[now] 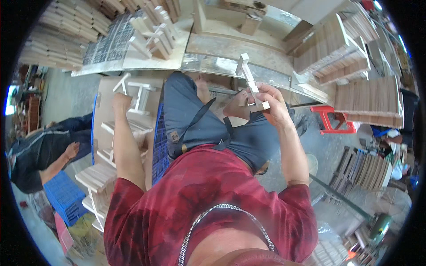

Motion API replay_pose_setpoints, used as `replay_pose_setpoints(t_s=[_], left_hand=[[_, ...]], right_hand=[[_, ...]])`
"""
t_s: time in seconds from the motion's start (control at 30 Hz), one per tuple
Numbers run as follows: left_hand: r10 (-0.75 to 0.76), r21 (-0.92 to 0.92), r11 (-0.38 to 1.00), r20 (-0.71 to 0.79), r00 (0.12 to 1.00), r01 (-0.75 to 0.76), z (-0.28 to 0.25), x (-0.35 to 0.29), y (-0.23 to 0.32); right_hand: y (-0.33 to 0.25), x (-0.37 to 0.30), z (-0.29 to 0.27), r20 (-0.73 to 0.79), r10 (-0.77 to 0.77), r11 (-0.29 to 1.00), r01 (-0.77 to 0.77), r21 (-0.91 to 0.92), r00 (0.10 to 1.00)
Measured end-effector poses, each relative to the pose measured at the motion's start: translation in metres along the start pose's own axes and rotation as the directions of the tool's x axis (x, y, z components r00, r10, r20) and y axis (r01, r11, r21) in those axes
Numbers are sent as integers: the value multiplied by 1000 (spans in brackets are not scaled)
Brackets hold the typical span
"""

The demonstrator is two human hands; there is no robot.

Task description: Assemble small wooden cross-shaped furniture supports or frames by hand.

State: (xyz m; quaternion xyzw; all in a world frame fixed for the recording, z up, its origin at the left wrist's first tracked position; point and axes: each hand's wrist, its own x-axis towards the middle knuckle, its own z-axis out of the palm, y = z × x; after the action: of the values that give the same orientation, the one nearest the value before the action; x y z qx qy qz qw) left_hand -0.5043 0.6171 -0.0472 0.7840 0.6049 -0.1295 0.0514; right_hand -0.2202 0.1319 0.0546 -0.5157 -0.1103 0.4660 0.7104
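In my right hand (pixel 276 104) is a pale wooden frame (pixel 252 84), made of a bar with short crosspieces at its ends. Fingers and thumb close round its near end, and the far end tilts up toward the workbench. My left arm reaches out to the left, where my left hand (pixel 122 104) looks closed at the near end of another small wooden frame (pixel 122 83); most of its fingers are hidden. Just right of that hand lies a similar wooden frame (pixel 142 97) on a brown board (pixel 106 88). More assembled wooden pieces (pixel 126 133) sit beside my left forearm.
A wooden workbench (pixel 213 46) spans the far side, with upright wood blocks (pixel 155 37) on it. Stacked panels (pixel 324 44) and a red stool (pixel 333 119) are at right. Blue crates (pixel 64 195) and another person (pixel 49 146) are at left.
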Motion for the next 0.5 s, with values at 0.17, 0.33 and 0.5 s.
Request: replay_pose_setpoints(t_s=[0.17,0.33,0.5], left_hand=[[-32,-776,499,-460,887,-385,-91,-138,-4],[508,-737,236,-462,727,-634,-137,-271,57],[837,-704,88,-332,436,-705,-112,-269,125]], right_hand=[[9,20,9,146,-1,990,21,-136,989],[20,40,44,202,51,952,14,-307,978],[24,25,59,136,-5,917,59,-394,991]])
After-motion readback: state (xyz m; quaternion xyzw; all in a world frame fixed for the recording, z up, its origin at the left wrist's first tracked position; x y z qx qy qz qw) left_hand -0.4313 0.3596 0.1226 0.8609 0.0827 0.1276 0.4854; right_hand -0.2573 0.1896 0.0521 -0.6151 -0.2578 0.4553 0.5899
